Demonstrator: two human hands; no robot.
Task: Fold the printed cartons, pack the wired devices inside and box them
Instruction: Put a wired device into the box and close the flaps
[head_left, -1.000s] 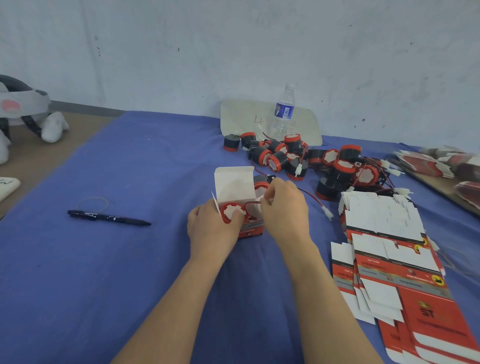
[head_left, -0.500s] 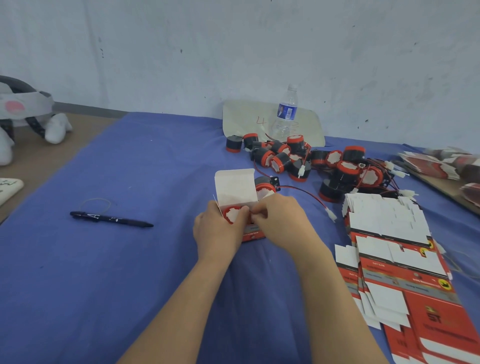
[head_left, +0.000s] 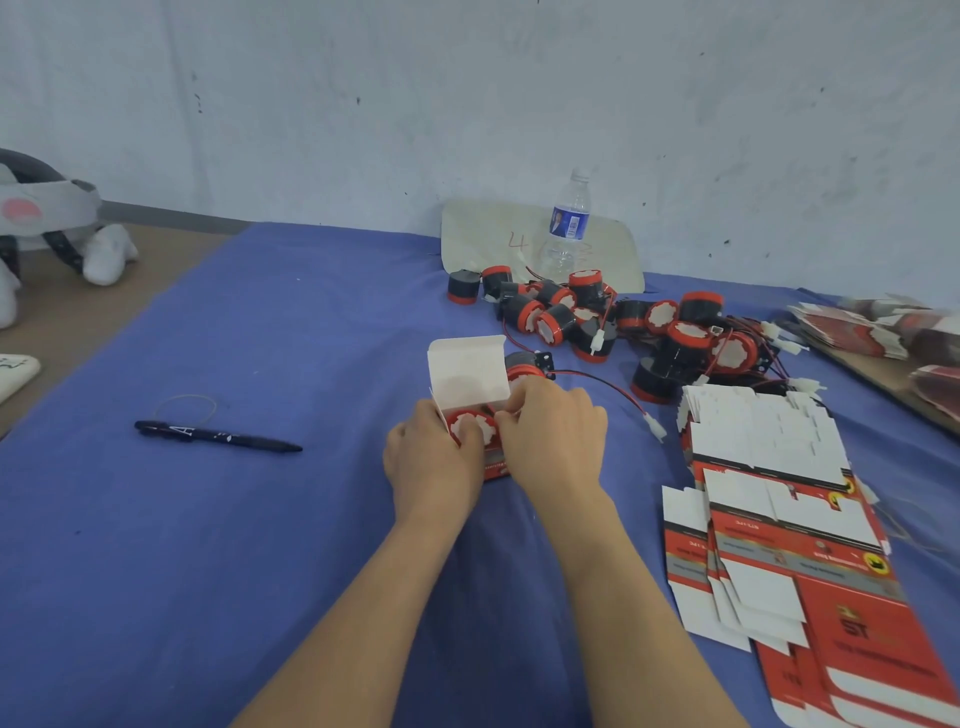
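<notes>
One view, head camera. Both hands were closed on the work. The left hand (head_left: 431, 462) gripped the open carton (head_left: 467, 376) by its left side. The right hand (head_left: 550, 436), fingers curled, pinched the device (head_left: 471, 427) seated in the carton's mouth, near the middle of the worktop (head_left: 260, 545).

Risks, as judged: a red-and-black wire (head_left: 608, 383) ran from behind the right hand to a white connector (head_left: 655, 429) lying out on the cloth. Whose lead it was could not be told. If it belonged to this device, closing the upright lid would trap it. The thin card walls could buckle under a hard squeeze.

Materials: the card was matt white inside with red print outside. The device had a round red rim and a white scalloped face. The cloth was blue and soft.
</notes>
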